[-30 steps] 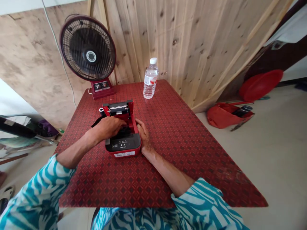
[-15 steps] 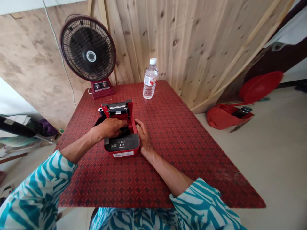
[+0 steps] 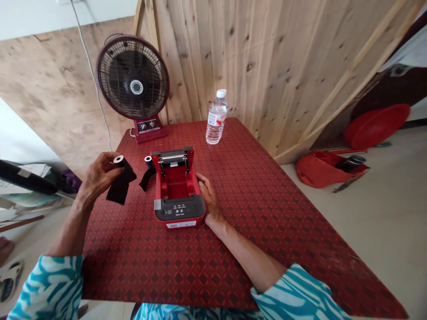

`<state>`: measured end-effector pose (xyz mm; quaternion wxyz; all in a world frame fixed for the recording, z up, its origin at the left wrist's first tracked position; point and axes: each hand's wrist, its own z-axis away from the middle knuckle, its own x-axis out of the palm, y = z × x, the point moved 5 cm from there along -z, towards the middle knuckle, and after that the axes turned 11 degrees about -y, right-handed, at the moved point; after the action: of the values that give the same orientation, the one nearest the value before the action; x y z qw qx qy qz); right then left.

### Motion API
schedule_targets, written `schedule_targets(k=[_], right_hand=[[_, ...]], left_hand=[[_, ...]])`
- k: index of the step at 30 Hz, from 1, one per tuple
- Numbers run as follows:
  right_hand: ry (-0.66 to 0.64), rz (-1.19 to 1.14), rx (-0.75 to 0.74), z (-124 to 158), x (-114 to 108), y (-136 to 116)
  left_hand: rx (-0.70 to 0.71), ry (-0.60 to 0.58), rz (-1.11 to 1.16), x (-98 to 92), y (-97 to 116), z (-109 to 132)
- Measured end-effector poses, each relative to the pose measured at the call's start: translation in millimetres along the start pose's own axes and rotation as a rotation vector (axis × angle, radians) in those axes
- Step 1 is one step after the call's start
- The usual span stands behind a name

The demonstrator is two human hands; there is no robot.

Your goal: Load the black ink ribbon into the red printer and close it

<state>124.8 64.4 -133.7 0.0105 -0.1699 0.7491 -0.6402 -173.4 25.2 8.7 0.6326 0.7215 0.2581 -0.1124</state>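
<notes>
My left hand grips a roll of black ribbon on a white core, held up to the left of the printer. A loose length of the ribbon hangs down from it. My right hand lies along the right side of a red and black label printer, its fingers curled against the casing and partly hidden. The printer's lid stands raised at the back, and its red inner bay shows bare. Close to the printer's left side stands a second, smaller ribbon roll, its black tail lying on the table.
A dark red fan stands at the table's back left. A water bottle is upright near the back edge. The table has a red patterned cover, and a wooden wall rises behind it. On the floor at right sits a red bag.
My left hand has come out of the printer's bay and moved left with the ribbon roll. The right hand stays at the printer's side. The view has shifted slightly.
</notes>
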Motion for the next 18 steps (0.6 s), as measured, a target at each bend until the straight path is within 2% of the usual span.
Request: schedule_targets(k=[1,4,8,10,13,18], right_hand=[[0.004,-0.002,0.000,-0.1,-0.1,0.6],[0.008,0.021,0.002,-0.5,-0.3,1.6],[0.017,0.029,0.013,-0.7,-1.6,1.5],[0.010,0.036,0.009,-0.9,-1.5,1.0],[0.008,0.054,-0.007,-1.5,-1.7,1.5],[0.022,0.058,-0.017,-2.6,-2.7,4.7]], left_hand=[[-0.041,0.035,0.044,-1.2,-18.0,-5.7],[-0.133,0.033,0.100,11.8,-62.7,-19.3],[-0.192,-0.047,0.071,33.5,-93.5,-24.9],[-0.184,-0.111,0.052,36.4,-97.1,-25.9],[-0.146,-0.208,0.020,32.9,-89.6,-31.8],[-0.044,-0.193,-0.111,35.6,-58.3,-61.2]])
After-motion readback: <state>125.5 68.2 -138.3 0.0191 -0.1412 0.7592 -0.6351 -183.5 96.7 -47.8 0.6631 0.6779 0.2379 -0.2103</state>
